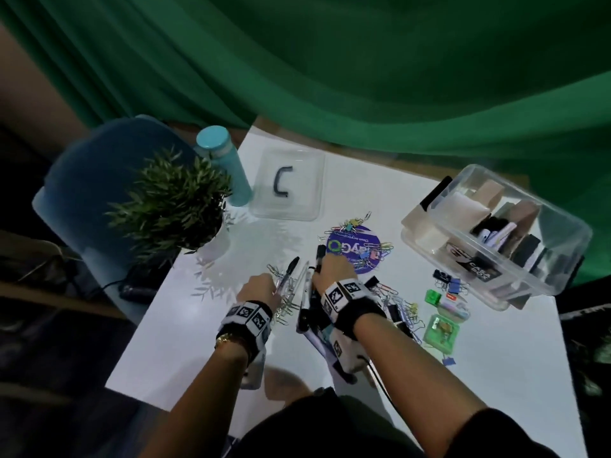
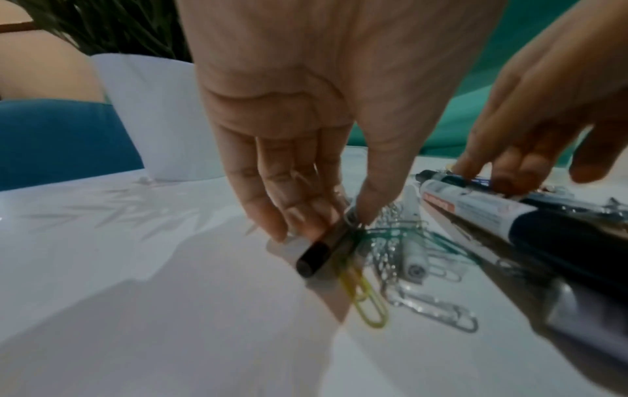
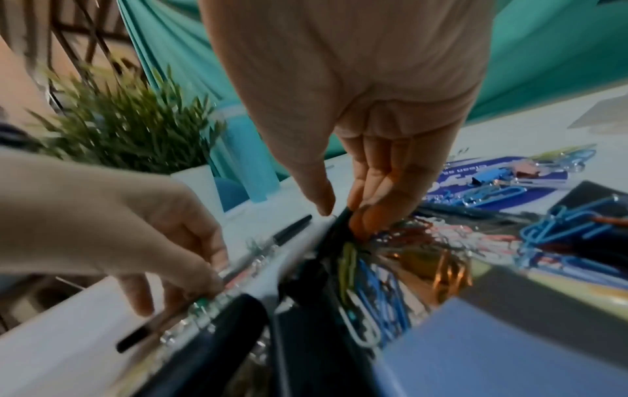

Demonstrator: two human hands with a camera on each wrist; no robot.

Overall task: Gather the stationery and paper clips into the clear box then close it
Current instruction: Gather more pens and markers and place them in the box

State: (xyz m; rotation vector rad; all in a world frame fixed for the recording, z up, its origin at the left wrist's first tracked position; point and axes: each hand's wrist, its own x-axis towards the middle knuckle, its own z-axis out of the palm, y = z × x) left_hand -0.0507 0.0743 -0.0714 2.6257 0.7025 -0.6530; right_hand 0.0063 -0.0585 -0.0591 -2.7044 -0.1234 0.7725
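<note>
Your clear box [image 1: 542,259] sits open near the tabletop's far right corner, already holding markers and pale blocks. Its clear lid [image 1: 287,190] lies flat by the far edge, apart from it. A black-capped pen [image 1: 287,272] and silver paper clips [image 2: 438,306] lie near the tabletop's middle; coloured clips [image 1: 373,256] cover the round purple card, and binder clips [image 1: 446,280] lie just beside the box.

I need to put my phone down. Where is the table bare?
Bare: the near left table, left of the left hand; also the near right corner, below the green case. Crowded: around both hands and between the purple disc and clear box.
</note>
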